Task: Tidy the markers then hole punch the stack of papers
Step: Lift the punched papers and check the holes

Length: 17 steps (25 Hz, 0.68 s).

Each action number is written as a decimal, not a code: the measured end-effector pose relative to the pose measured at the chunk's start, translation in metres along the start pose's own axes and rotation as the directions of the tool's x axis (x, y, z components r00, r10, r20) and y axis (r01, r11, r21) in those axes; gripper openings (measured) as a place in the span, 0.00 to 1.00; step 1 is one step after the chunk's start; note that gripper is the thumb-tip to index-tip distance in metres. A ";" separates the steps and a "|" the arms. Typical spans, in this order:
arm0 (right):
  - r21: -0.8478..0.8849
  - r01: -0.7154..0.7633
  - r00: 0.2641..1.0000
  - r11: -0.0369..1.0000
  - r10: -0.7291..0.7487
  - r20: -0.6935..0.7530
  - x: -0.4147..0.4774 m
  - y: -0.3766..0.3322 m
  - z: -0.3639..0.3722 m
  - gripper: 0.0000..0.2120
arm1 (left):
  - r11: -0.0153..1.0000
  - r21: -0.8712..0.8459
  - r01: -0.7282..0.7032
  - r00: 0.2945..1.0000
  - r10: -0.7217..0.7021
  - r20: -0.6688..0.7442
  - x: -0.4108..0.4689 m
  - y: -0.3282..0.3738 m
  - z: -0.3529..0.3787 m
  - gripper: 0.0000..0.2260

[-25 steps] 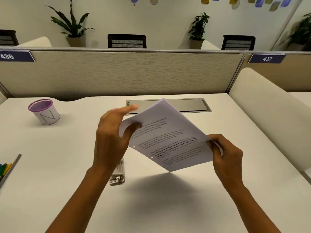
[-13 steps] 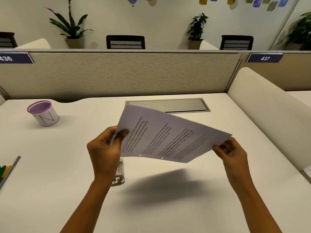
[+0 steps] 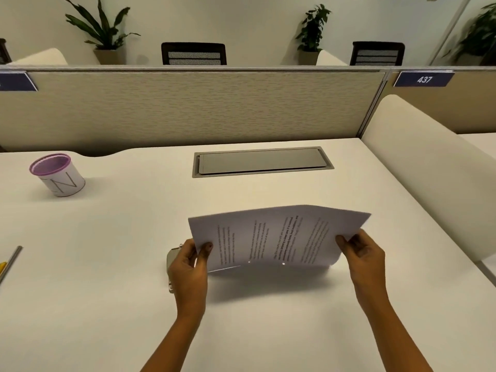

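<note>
I hold the stack of printed papers (image 3: pixel 276 237) with both hands, low over the white desk (image 3: pixel 120 277), bowed upward in the middle. Two punched holes show near its front edge. My left hand (image 3: pixel 189 267) pinches the left end and my right hand (image 3: pixel 362 253) pinches the right end. The grey hole punch (image 3: pixel 171 260) lies on the desk behind my left hand, mostly hidden by it. At the far left edge a marker case (image 3: pixel 9 264) shows only as a grey rim with a bit of yellow marker.
A white cup with a purple rim (image 3: pixel 57 174) stands at the back left. A grey cable hatch (image 3: pixel 261 161) is set into the desk behind the papers. Beige partitions (image 3: pixel 188 108) close the back, and a cream divider (image 3: pixel 429 167) runs along the right.
The papers have turned from a tilted, raised position to level and have come down close to the desk. Both hands dropped with them, and my view moved slightly nearer.
</note>
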State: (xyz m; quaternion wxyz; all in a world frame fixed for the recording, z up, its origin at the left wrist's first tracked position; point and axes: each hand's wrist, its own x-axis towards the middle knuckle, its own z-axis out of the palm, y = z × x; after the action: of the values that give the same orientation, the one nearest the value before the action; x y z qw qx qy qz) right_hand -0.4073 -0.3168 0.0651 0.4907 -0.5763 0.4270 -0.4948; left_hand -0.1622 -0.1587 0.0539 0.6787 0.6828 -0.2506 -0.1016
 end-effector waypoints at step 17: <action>-0.150 -0.131 0.989 0.980 0.118 -0.091 -0.019 0.035 -0.002 0.06 | 0.990 0.111 0.088 0.993 -0.097 0.073 -0.007 -0.032 0.001 0.11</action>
State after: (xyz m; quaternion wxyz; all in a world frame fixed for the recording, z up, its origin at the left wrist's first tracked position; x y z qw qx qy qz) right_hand -0.4122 -0.3043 0.0276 0.4564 -0.5642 0.5192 -0.4515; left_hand -0.1620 -0.1582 0.0216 0.6251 0.7248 -0.2501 -0.1459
